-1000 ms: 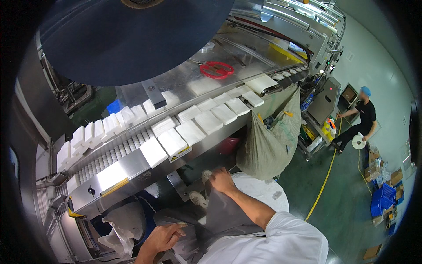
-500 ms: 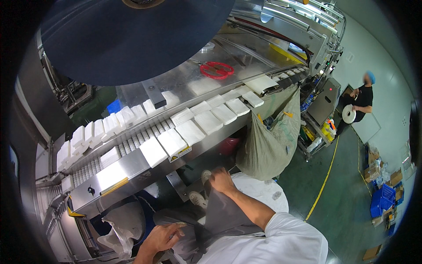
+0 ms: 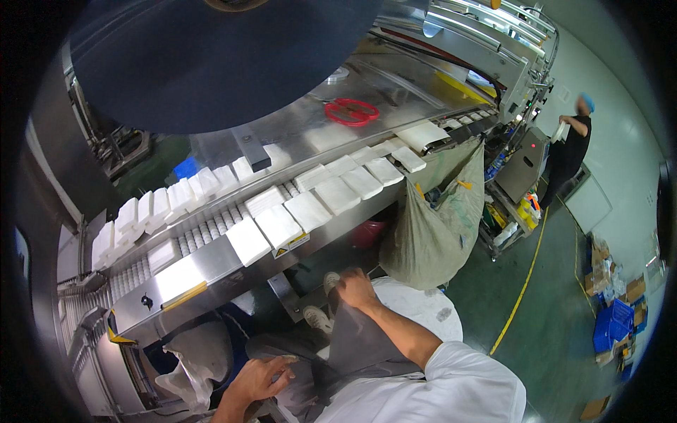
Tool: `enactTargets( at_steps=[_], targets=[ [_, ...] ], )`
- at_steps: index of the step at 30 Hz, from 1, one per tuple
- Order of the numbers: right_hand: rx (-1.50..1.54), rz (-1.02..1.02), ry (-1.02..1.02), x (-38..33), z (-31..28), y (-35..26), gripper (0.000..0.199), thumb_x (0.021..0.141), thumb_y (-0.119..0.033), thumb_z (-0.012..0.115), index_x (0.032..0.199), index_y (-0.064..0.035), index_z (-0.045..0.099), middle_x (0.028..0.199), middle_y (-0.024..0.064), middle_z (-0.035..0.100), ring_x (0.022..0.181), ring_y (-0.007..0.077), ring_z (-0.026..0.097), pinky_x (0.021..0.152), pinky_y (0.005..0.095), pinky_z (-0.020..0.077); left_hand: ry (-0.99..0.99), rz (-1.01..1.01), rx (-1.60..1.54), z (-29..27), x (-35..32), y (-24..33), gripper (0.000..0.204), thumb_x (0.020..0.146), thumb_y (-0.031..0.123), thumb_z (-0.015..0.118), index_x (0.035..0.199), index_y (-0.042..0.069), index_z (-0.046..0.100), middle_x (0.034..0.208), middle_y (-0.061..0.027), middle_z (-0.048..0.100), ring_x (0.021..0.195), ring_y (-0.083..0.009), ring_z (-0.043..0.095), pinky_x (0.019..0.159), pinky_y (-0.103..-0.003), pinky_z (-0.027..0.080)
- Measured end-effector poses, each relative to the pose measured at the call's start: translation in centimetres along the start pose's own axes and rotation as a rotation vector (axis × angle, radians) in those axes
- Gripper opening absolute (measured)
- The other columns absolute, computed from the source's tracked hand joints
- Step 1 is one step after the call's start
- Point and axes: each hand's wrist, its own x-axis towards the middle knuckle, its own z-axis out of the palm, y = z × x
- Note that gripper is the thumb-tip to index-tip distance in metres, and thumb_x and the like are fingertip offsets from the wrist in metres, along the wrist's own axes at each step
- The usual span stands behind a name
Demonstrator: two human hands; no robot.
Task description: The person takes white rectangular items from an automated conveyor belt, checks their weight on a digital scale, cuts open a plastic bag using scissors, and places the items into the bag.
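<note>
My left hand (image 3: 262, 378) rests by my left thigh, its fingers loosely spread and holding nothing. On my knee lies my right hand (image 3: 356, 287), palm down with the fingers draped over the grey trousers. Both hands are apart from the machine in front of me. Stacks of white folded tissue (image 3: 280, 225) lie in a row along the near metal edge of the conveyor (image 3: 204, 238). More white stacks ride on its ribbed track, and another row of white stacks (image 3: 182, 194) leans along the far side.
Red-handled scissors (image 3: 351, 111) lie on the metal table beyond the conveyor, under a large dark roll (image 3: 218, 63). A grey-green cloth sack (image 3: 430, 236) hangs at the conveyor's right. A co-worker (image 3: 570, 144) stands farther right. Blue crates (image 3: 612, 323) and cartons sit on the floor.
White stacks on the ribbed track have moved left along it. The near-edge row and both my hands stay put. The co-worker has turned and raised the white thing they hold.
</note>
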Motion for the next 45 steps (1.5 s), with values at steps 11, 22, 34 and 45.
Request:
enactTargets(
  at_steps=[11, 22, 34, 45],
  targets=[
    [0.011, 0.011, 0.074, 0.1, 0.7, -0.1, 0.035, 0.089, -0.034, 0.060, 0.093, -0.0029, 0.076, 0.108, 0.0154, 0.071, 0.113, 0.0353, 0.061, 0.095, 0.0511, 0.0498, 0.025, 0.020, 0.011, -0.4, 0.0, 1.0, 0.033, 0.091, 0.023, 0.065, 0.117, 0.002, 0.069, 0.089, -0.0131, 0.076, 0.076, -0.0311, 0.074, 0.068, -0.039, 0.058],
    [0.004, 0.000, 0.069, 0.1, 0.7, 0.5, 0.033, 0.088, -0.032, 0.061, 0.093, -0.0025, 0.075, 0.109, 0.0161, 0.071, 0.111, 0.0369, 0.060, 0.094, 0.0516, 0.0501, 0.004, 0.004, 0.054, -0.3, 0.2, 0.8, 0.036, 0.092, 0.030, 0.064, 0.115, 0.002, 0.071, 0.090, -0.0161, 0.077, 0.078, -0.0315, 0.075, 0.067, -0.038, 0.059],
    [0.009, 0.003, 0.073, 0.1, 0.4, 0.1, 0.037, 0.091, -0.034, 0.059, 0.097, -0.0017, 0.076, 0.112, 0.0156, 0.071, 0.113, 0.0363, 0.059, 0.097, 0.0515, 0.0495, 0.009, 0.012, 0.068, -0.1, 0.1, 0.8, 0.036, 0.094, 0.031, 0.064, 0.114, 0.002, 0.072, 0.086, -0.0168, 0.077, 0.070, -0.0310, 0.075, 0.062, -0.038, 0.058],
    [0.009, -0.003, 0.061, 0.1, 0.4, 0.0, 0.038, 0.092, -0.035, 0.058, 0.097, -0.0015, 0.076, 0.113, 0.0161, 0.071, 0.115, 0.0371, 0.059, 0.098, 0.0517, 0.0493, -0.002, -0.003, 0.063, 0.1, 0.0, 0.4, 0.037, 0.093, 0.032, 0.063, 0.114, 0.003, 0.072, 0.086, -0.0165, 0.077, 0.071, -0.0309, 0.075, 0.064, -0.038, 0.059]
  ],
)
